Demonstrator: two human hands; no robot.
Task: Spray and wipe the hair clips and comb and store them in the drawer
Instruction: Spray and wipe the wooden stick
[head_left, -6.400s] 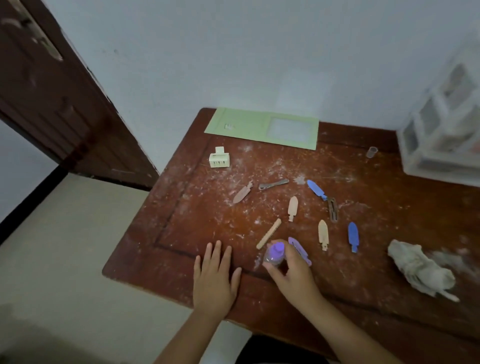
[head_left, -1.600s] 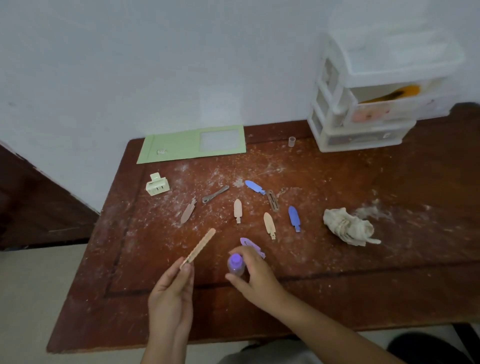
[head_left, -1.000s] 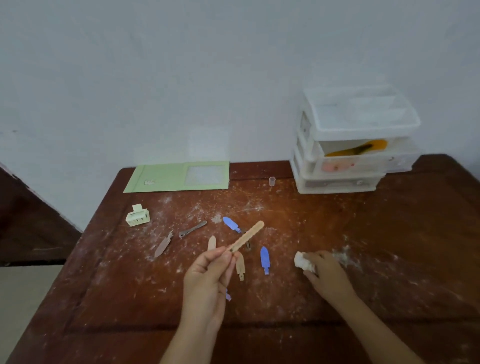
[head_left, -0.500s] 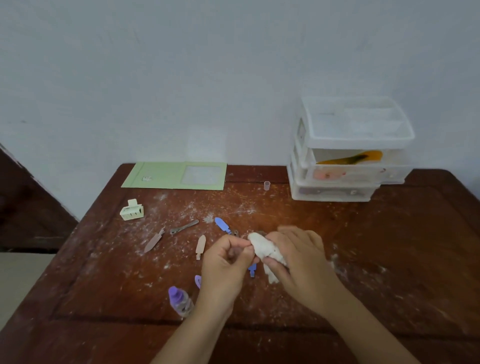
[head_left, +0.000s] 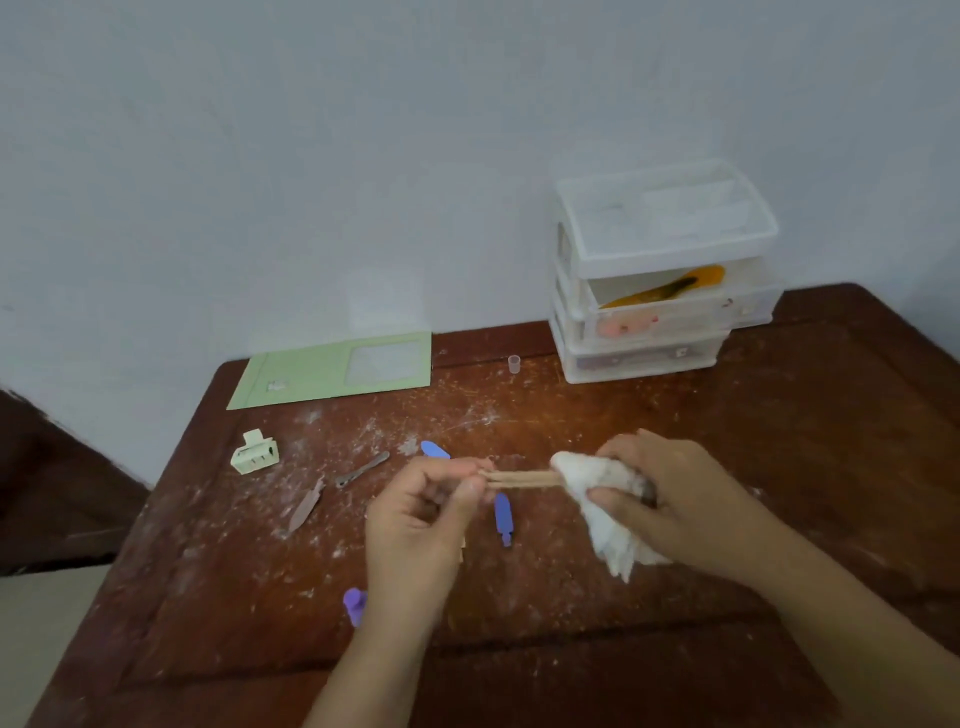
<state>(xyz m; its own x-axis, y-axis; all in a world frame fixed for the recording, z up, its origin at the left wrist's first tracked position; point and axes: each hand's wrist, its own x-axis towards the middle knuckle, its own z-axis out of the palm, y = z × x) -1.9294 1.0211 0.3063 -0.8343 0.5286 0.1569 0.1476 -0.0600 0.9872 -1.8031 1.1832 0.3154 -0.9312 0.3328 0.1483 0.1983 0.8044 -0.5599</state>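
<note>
My left hand (head_left: 423, 525) pinches one end of a long tan clip (head_left: 522, 478) held level above the table. My right hand (head_left: 670, 499) grips a white cloth (head_left: 597, 493) wrapped around the clip's other end. Blue clips lie on the dusty table, one (head_left: 503, 517) under my hands and one (head_left: 434, 450) behind my left hand. A brown clip (head_left: 307, 505), a grey metal clip (head_left: 362, 470) and a pale green claw clip (head_left: 254, 453) lie to the left. The purple spray bottle (head_left: 354, 605) peeks out beside my left wrist.
A white plastic drawer unit (head_left: 660, 275) stands at the back right against the wall, with orange things inside. A green folder (head_left: 335, 370) lies at the back left. A small clear cap (head_left: 514, 364) stands near the drawers. The wooden table (head_left: 779, 467) is dusted white.
My right hand left the spray bottle, took the cloth from the right and brought it onto the tan clip. The cloth has now slid toward the clip's right end.
</note>
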